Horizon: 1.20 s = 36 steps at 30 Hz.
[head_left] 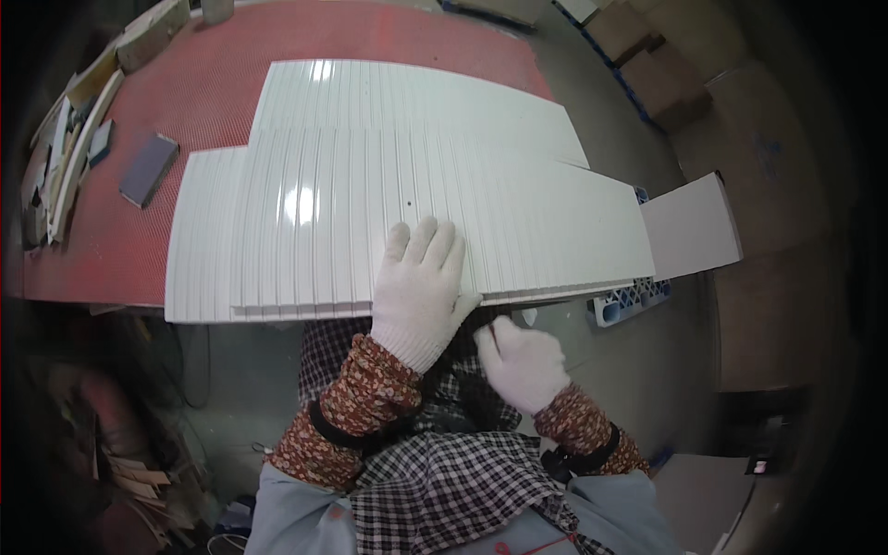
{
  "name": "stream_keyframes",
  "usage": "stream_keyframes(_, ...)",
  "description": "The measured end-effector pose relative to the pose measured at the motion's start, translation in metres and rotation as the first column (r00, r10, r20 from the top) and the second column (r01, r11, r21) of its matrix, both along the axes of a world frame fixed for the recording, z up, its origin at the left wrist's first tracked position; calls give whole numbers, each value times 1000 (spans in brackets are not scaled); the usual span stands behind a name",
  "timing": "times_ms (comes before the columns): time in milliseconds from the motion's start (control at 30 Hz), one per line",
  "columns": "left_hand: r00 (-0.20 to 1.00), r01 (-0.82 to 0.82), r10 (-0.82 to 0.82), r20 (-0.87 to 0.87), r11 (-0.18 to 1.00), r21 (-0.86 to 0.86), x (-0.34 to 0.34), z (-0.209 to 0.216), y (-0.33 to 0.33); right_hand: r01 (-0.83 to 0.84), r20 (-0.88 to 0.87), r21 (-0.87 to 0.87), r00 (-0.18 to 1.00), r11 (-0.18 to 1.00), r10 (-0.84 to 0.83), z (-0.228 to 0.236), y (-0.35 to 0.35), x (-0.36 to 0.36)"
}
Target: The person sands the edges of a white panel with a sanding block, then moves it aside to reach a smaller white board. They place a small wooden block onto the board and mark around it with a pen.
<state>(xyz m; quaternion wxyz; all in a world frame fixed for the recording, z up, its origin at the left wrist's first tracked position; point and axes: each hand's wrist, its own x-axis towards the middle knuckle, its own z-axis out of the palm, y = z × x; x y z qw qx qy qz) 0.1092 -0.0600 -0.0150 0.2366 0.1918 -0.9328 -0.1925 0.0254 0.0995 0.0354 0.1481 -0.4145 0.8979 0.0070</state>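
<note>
Glossy white grooved panels (536,203) lie stacked and overlapping on the table, the upper one reaching past its right side. My left hand (421,287), in a white knit glove, rests flat on the top panel near its front edge, fingers stretched forward and thumb out to the right. A small dark spot shows on the panel just beyond the fingertips. Below the front edge, to the right, my right hand (525,363) is curled closed in a matching glove. Whatever it grips is too small and hidden to name.
The red-covered table (213,92) bears a grey block (149,170) and several curved strips (83,153) at left. Right of the panels are a flat pale board (694,227) and a blue pallet (634,301). Brown cartons (661,88) stand far right; wood scraps (134,476) lie lower left.
</note>
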Motion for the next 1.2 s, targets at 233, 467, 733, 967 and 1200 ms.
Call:
stream_keyframes(233, 999, 49, -49, -14, 998, -43, 9, -12, 1, 155, 85, -360, 988, 920, -133, 19, 2, -37)
stream_keyframes(467, 999, -31, 34, 20, 994, -108, 51, -7, -9, 185, 82, -394, 983, 900, -166, -5, -30, -104)
stream_keyframes(733, 893, -436, 445, -69, 818, -376, 147, -18, -68, 22, -108, -503, 990, 864, -89, -27, -27, -120)
stream_keyframes(967, 894, -441, 441, 78, 897, -15, 167, -6, -85, 50, -94, -797, 974, 602, -205, -47, -8, -124)
stream_keyframes(1200, 888, -458, 455, 60, 869, 187, 146, -13, -72, -241, -114, -888, 940, 391, 321, -45, 26, -55)
